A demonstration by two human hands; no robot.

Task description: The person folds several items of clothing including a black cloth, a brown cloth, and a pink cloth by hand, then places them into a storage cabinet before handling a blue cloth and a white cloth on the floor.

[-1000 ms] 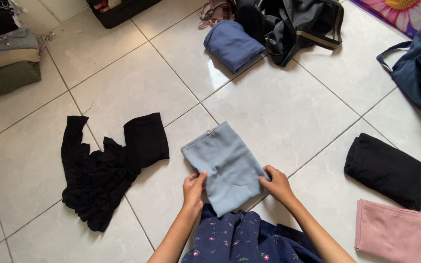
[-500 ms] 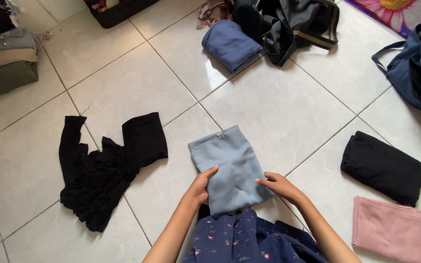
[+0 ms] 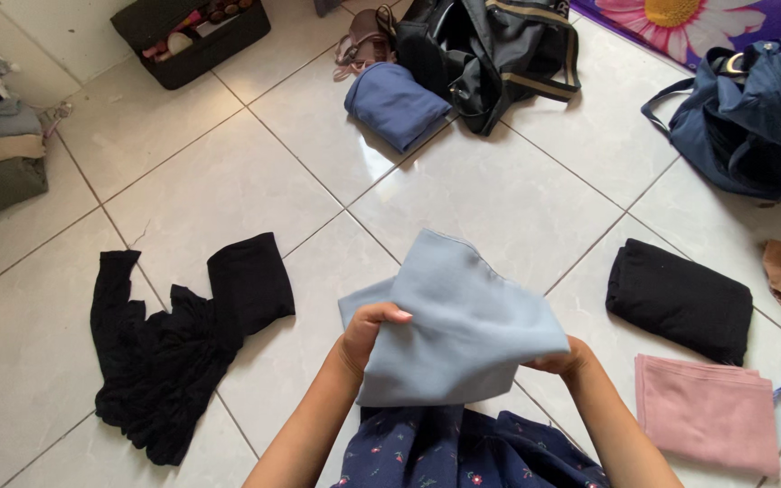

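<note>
- Folded light-blue cloth (image 3: 454, 330) raised off the tiled floor (image 3: 228, 172) at lower centre of the frame, above a dark floral-print lap (image 3: 463, 452).
- Left hand (image 3: 368, 336) at the cloth's left edge, thumb on top, fingers (image 3: 389, 314) closed over the layers.
- Right hand (image 3: 564, 360) mostly hidden beneath the right corner; fingers apparently pinched on the cloth, the exact grip not visible.
- Probably light, thin and soft: drooping between the two hands, creasing readily, no stiffness of its own.
- Likely smooth and a little slippery, so layers apt to slide apart unless pinched all together.
- Best taken at the folded edges or corners, both sides at once, never by a single loose layer.
- Not fragile; firm squeezing harmless.
- Crumpled black garment (image 3: 178, 339) at lower left; folded black piece (image 3: 680, 300) and folded pink piece (image 3: 707, 411) at right.
- Folded blue piece (image 3: 395, 104) and black bag (image 3: 490, 54) at upper centre; navy bag (image 3: 752, 122) at upper right.
</note>
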